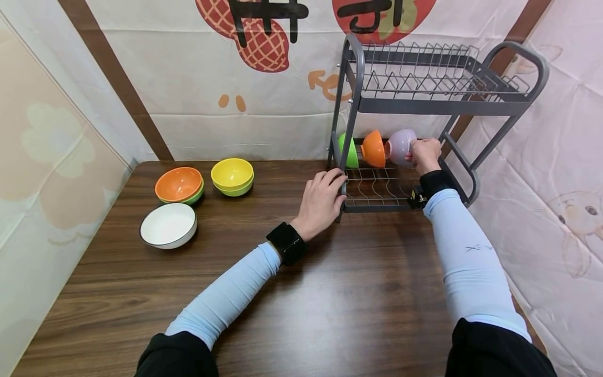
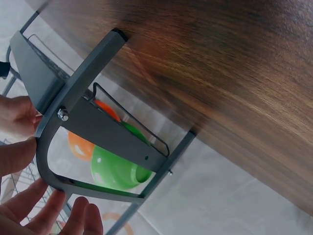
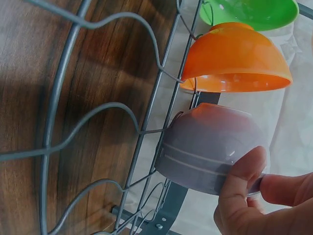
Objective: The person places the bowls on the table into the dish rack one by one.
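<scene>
A lavender bowl [image 1: 401, 147] stands on its side on the lower tier of a dark grey two-tier dish rack [image 1: 438, 106]. My right hand [image 1: 425, 155] pinches its rim between thumb and fingers, plainly seen in the right wrist view. Beside it, an orange bowl [image 3: 237, 58] and a green bowl [image 3: 257, 12] also stand tilted in the wire slots. My left hand [image 1: 320, 201] rests against the rack's left front upright. In the left wrist view its thumb and fingers [image 2: 39, 208] are placed about the curved frame, the fingers fairly straight.
On the table's left are an orange bowl [image 1: 179, 183] stacked in a green one, a yellow bowl [image 1: 232, 174] stacked in another green one, and a white bowl [image 1: 168, 225] with a dark rim. The rack's upper wire tier [image 1: 419, 70] overhangs the lower one. Fabric walls [image 1: 282, 139] border the table.
</scene>
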`<state>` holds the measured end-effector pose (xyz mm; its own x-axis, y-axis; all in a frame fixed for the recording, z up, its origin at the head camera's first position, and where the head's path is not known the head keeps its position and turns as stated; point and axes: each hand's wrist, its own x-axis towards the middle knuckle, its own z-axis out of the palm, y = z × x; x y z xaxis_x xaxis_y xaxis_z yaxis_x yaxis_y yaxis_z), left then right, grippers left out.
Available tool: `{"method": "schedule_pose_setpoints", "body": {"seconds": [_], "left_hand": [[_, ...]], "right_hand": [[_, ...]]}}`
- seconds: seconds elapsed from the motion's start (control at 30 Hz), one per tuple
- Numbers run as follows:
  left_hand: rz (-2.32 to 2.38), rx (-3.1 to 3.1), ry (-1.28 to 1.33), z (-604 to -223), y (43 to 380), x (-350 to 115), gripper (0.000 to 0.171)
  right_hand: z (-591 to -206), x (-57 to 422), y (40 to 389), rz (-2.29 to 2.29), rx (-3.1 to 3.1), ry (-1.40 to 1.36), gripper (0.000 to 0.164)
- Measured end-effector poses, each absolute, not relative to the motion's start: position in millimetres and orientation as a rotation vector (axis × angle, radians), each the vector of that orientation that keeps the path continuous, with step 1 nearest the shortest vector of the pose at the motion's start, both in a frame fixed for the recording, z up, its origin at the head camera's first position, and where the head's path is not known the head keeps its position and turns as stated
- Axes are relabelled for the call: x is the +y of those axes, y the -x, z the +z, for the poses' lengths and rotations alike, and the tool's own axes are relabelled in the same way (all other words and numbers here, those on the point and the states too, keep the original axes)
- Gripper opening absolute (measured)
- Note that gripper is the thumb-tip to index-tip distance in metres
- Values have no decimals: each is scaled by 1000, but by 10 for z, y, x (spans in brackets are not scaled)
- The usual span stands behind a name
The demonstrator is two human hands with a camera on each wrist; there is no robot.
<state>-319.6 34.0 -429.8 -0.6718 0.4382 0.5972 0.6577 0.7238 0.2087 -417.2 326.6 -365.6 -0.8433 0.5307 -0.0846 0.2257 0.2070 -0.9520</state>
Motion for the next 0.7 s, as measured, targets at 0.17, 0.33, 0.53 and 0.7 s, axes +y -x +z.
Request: {"method": "schedule_pose_setpoints", "body": {"seconds": [0.17, 0.33, 0.53, 0.7], "left_hand": [[-565, -2398, 824, -4277, 3209, 321, 41], [-571, -2405, 830, -4278, 3194, 315, 41], [-549, -2419, 830, -4282, 3181, 317, 42], [-539, -2427, 837, -4287, 3171, 321, 44]], "right_hand": [[-3652, 3234, 4195, 1559, -2264, 650, 32], [-3668, 3192, 4175, 1402, -2297, 656, 32], [-3702, 3156, 4160, 1228, -2328, 695, 32], [-3768, 3169, 4163, 1125, -2324, 651, 29]]}}
